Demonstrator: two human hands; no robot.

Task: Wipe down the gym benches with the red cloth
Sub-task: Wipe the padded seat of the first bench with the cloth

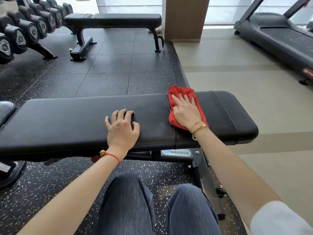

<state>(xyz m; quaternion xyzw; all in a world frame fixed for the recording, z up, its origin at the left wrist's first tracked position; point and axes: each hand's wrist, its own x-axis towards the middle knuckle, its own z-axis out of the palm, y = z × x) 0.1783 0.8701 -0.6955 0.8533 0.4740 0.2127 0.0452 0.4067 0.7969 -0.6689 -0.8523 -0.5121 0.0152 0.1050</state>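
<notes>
The near black padded vinyl gym bench lies across the view, its long pad to the left and a shorter pad section to the right, with a seam between them. A grey frame plate marked NAUTILUS sits under the seam on the near side.

The crumpled red cloth lies on the bench surface just right of the seam, reaching from the far edge of the pad toward the near edge. The right hand presses flat on top of the cloth; its fingers are straight and slightly apart, pointing toward the far edge. They press on the cloth rather than grip it. A gold-coloured bracelet circles the right wrist.

The left hand rests on the long pad, left of the seam and apart from the cloth. Its fingers are spread and bent at the knuckles, with the tips on the surface and nothing held. A red string bracelet circles the left wrist.

The person's legs in blue denim show at the bottom, over black speckled rubber flooring.

A second black flat gym bench stands well beyond the first. A rack of black dumbbells stands at upper left. A dark treadmill stands at upper right on pale flooring.
</notes>
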